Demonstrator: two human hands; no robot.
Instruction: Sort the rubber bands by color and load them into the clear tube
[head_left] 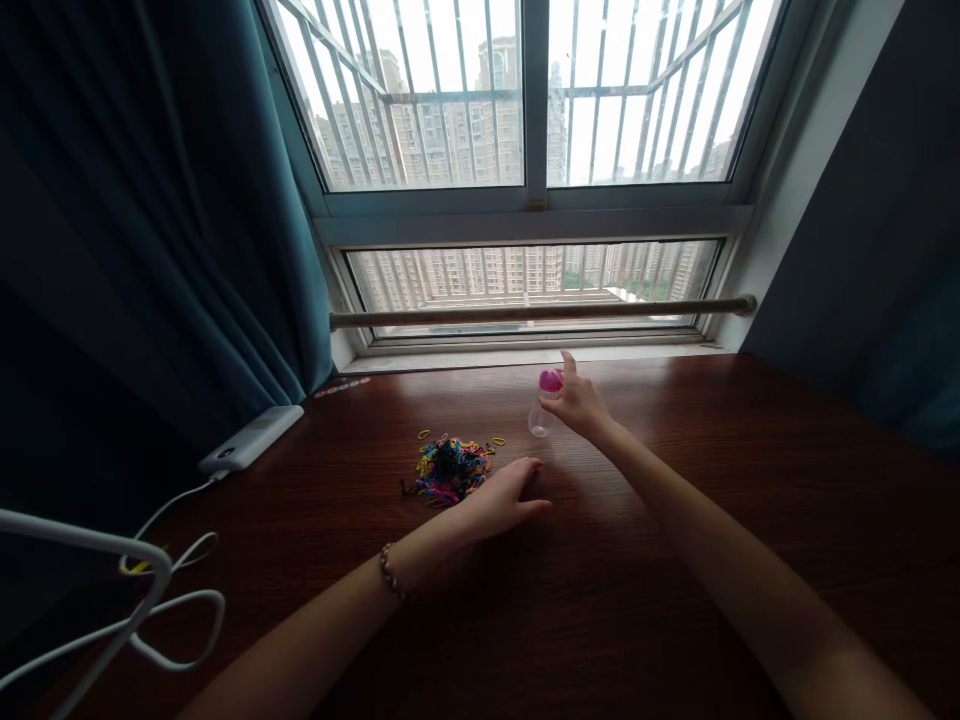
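A small clear plastic bottle [539, 420] with a pink lid [550, 380] stands upright on the dark wooden surface near the window. My right hand [581, 402] is at its right side, thumb across the upper body and index finger stretched upward; the other fingers are hidden, and the grip looks closed around it. Left of the bottle lies a pile of small multicoloured rubber bands [450, 468], with a few loose ones beside it. Just right of the pile, my left hand [506, 498] is open, thumb and fingers apart, holding nothing.
A white power strip [251, 438] with a white cable [176, 505] lies at the left, by the blue curtain [247, 250]. A white bent tube [82, 530] crosses the lower left corner. A horizontal rail [525, 314] runs before the window at the back.
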